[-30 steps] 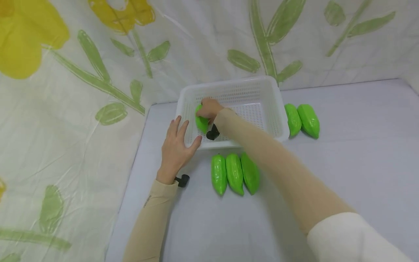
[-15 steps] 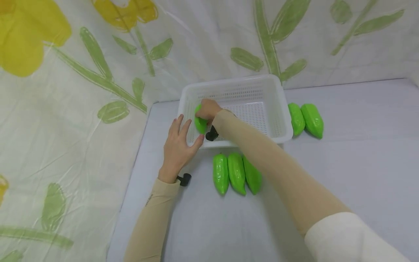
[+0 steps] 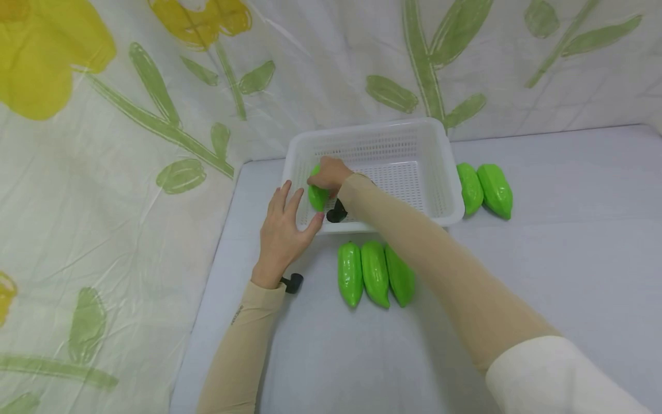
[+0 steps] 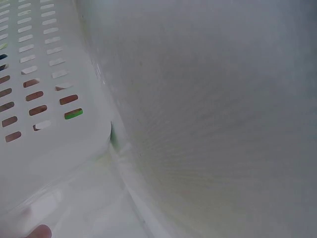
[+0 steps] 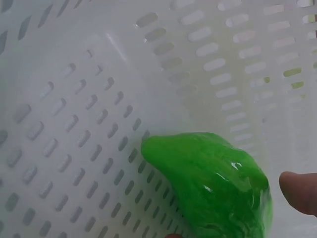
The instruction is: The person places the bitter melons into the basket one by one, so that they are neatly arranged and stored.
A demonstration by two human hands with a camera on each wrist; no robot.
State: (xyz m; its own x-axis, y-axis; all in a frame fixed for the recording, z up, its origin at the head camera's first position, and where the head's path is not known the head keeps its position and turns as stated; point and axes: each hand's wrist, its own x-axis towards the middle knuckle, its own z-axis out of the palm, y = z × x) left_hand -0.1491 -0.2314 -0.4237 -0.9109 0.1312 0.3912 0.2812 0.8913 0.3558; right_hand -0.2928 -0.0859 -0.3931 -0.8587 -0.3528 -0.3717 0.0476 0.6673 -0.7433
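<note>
In the head view, a white slotted plastic basket (image 3: 372, 227) stands at the back of the table. My right hand (image 3: 333, 174) reaches into its left end, fingers curled about a glossy green pepper-shaped vegetable (image 3: 317, 199). The right wrist view shows this vegetable (image 5: 213, 181) on the basket floor, a fingertip below it and the thumb (image 5: 301, 192) to its right with a visible gap. My left hand (image 3: 281, 236) spreads its fingers and thumb around the basket's front left corner. A slotted basket wall (image 4: 54, 134) and a fingertip (image 4: 40, 231) appear in the left wrist view.
Three more green vegetables (image 3: 374, 273) lie side by side in front of the basket. Two others (image 3: 469, 188) lie against its right side. Behind and to the left hangs a flower-printed cloth (image 3: 320, 69).
Both hands keep nearly the same place at the basket, the right one still at the green vegetable. The whole head view has shifted slightly to the right.
</note>
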